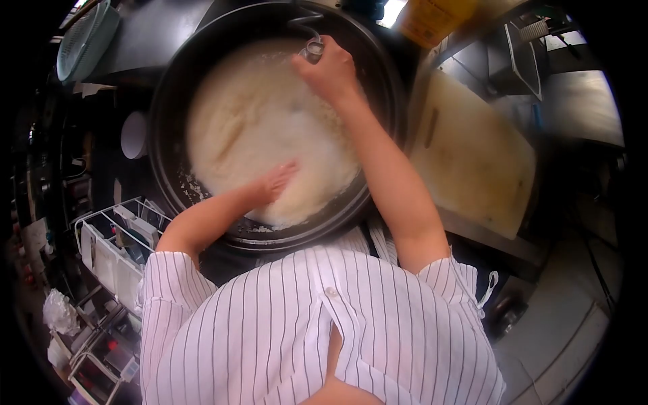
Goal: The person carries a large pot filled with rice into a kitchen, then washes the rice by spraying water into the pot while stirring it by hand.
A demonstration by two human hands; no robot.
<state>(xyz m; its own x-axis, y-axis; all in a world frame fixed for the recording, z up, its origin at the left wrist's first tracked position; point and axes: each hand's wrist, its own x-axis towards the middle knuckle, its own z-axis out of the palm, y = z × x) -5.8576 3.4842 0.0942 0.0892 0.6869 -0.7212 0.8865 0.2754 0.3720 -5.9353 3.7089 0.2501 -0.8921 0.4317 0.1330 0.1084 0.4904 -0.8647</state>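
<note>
A large dark round pot holds white rice grains in cloudy whitish water. My left hand reaches into the near part of the pot, its fingers stretched out and partly under the cloudy water. Over the pot's far right side, my right hand is closed around a shiny round metal piece. A thin curved metal part rises beyond that piece; the grip hides much of it, and its exact kind is unclear. Stray grains cling to the pot's inner wall at the near left.
A worn cutting board lies right of the pot. At left are a white bowl and a white wire rack with items in it. A pale green basket stands at the far left, and a yellow container at the far right.
</note>
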